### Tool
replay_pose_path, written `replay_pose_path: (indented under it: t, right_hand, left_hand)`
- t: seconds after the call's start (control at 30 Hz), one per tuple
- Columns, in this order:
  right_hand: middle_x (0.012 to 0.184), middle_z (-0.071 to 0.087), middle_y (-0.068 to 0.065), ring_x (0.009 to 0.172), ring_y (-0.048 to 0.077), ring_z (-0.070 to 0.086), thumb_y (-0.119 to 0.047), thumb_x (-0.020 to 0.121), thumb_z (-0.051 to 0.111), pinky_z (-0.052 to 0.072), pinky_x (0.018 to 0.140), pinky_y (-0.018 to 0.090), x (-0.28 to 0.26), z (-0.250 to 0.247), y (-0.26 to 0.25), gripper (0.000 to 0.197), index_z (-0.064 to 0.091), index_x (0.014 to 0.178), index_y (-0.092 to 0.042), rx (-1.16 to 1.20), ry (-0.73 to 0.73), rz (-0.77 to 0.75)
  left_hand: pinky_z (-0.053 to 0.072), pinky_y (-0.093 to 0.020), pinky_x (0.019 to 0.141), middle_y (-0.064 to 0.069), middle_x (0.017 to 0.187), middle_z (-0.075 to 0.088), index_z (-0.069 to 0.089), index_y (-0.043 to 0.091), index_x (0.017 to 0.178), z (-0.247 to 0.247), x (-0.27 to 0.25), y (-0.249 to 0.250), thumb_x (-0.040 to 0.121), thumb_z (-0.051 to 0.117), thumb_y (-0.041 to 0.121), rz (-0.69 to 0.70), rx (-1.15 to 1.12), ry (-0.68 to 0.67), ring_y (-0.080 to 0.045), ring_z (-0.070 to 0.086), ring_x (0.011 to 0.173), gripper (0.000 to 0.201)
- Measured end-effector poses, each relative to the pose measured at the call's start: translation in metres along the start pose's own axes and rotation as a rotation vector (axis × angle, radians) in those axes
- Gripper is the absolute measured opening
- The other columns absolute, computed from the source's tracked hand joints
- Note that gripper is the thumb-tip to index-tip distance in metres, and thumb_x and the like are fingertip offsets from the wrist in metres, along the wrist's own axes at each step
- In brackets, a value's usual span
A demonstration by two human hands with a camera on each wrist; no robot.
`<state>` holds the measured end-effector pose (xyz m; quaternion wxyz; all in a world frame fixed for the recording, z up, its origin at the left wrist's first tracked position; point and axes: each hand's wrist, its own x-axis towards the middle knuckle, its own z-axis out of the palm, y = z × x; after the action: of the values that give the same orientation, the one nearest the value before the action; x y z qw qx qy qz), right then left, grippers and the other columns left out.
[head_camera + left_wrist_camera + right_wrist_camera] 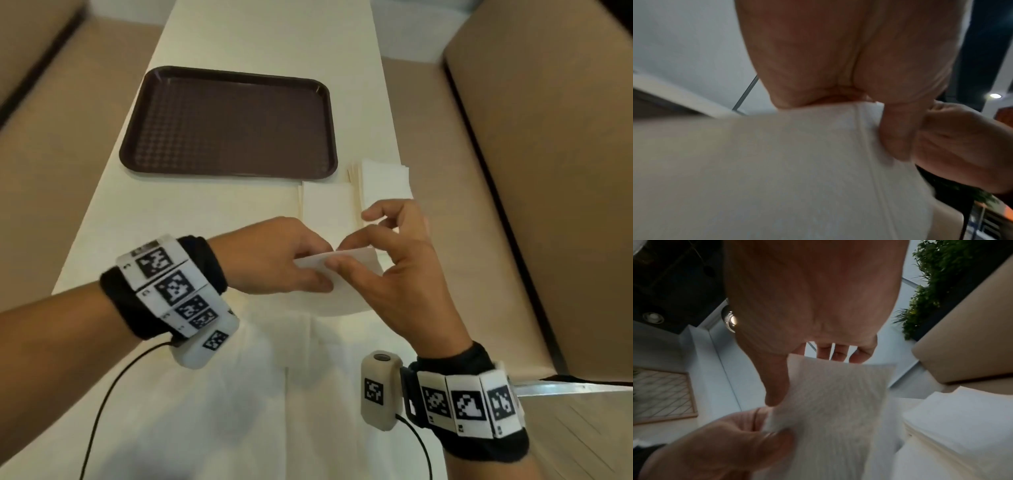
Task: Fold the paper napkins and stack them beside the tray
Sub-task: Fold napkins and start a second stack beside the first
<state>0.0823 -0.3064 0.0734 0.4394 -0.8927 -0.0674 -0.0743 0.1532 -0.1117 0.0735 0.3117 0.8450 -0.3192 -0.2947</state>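
Midway: left hand [274, 255] and right hand [394, 270] both pinch napkin [346, 284], fold unfinished. Beyond grip, stacks [383, 181] beside tray [226, 123]. Below grip, unfolded napkins [239, 394] remain.

A white paper napkin [346, 274] is held aloft near two napkin stacks [383, 183] beside the dark tray [137, 150].

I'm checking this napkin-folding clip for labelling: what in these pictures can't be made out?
- Head view: the left hand hides its own fingers and the near edge of the held white paper napkin.
- Head view: sheet counts in the two white napkin stacks beside the dark brown plastic tray, too small.
- Left wrist view: napkin fold state, blurred.
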Motion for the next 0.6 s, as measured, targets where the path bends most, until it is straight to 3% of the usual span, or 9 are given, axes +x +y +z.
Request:
replay_pose_path:
  t: [0.07,0.13,0.17,0.27,0.33,0.43,0.5,0.6]
  right_hand:
    - [0.124,0.048,-0.017,0.123,0.007,0.048,-0.052,0.073,0.079,0.044,0.093,0.02,0.004,-0.003,0.009,0.039,0.065,0.106,-0.037,0.021,0.076,0.079]
    - [0.124,0.06,-0.015,0.117,0.003,0.057,-0.057,0.067,0.082,0.051,0.09,0.028,0.002,-0.002,0.021,0.059,0.06,0.116,-0.032,0.239,0.121,0.299]
    - [0.12,0.067,-0.011,0.112,0.007,0.063,-0.055,0.064,0.083,0.054,0.088,0.034,0.0,0.001,0.029,0.063,0.061,0.117,-0.028,0.409,0.098,0.42]
    - [0.111,0.076,0.005,0.105,0.027,0.072,-0.03,0.08,0.082,0.057,0.093,0.054,-0.013,0.025,0.046,0.041,0.068,0.114,-0.013,0.749,-0.086,0.651]
    - [0.107,0.077,0.007,0.102,0.029,0.073,-0.014,0.091,0.071,0.06,0.086,0.048,-0.017,0.039,0.051,0.021,0.072,0.111,-0.011,0.753,-0.084,0.694]
    - [0.104,0.077,0.003,0.096,0.023,0.073,-0.013,0.095,0.067,0.06,0.068,0.032,-0.01,0.049,0.063,0.014,0.073,0.108,-0.011,0.702,0.032,0.783]
    - [0.104,0.076,0.004,0.089,0.02,0.072,-0.011,0.094,0.067,0.057,0.063,0.027,-0.002,0.051,0.071,0.012,0.072,0.105,-0.011,0.671,0.079,0.847]
    - [0.096,0.074,0.008,0.064,0.012,0.068,-0.005,0.093,0.065,0.055,0.057,0.025,0.008,0.055,0.079,0.007,0.07,0.093,-0.009,0.589,0.12,0.872]
  left_hand:
    - [0.056,-0.038,0.07,0.0,0.083,0.073,0.075,0.021,0.093,0.004,0.008,-0.003,0.092,0.069,0.034,-0.03,-0.175,0.099,-0.014,0.068,0.074,0.014]
    - [0.06,-0.037,0.077,-0.007,0.096,0.076,0.073,0.01,0.106,0.009,0.014,-0.006,0.094,0.066,0.023,-0.086,-0.571,0.206,-0.02,0.073,0.084,0.019]
    - [0.061,-0.037,0.081,-0.01,0.105,0.076,0.069,0.006,0.114,0.011,0.019,-0.008,0.095,0.064,0.019,-0.11,-0.785,0.241,-0.024,0.073,0.092,0.023]
    - [0.06,-0.04,0.088,-0.01,0.118,0.072,0.062,0.007,0.126,0.018,0.036,-0.014,0.099,0.058,0.016,-0.174,-1.128,0.34,-0.028,0.071,0.105,0.029]
    - [0.059,-0.041,0.089,-0.007,0.118,0.073,0.063,0.009,0.126,0.021,0.052,-0.021,0.1,0.056,0.016,-0.217,-1.198,0.408,-0.025,0.071,0.106,0.027]
    - [0.058,-0.042,0.089,-0.005,0.114,0.074,0.065,0.011,0.121,0.022,0.077,-0.04,0.102,0.054,0.018,-0.312,-1.211,0.479,-0.024,0.072,0.104,0.023]
    - [0.058,-0.038,0.084,-0.003,0.108,0.076,0.069,0.013,0.115,0.019,0.095,-0.056,0.103,0.053,0.019,-0.374,-1.118,0.515,-0.023,0.073,0.099,0.021]
    - [0.051,-0.03,0.073,-0.002,0.1,0.076,0.073,0.016,0.103,0.012,0.115,-0.082,0.1,0.055,0.019,-0.437,-0.854,0.555,-0.02,0.068,0.089,0.019]
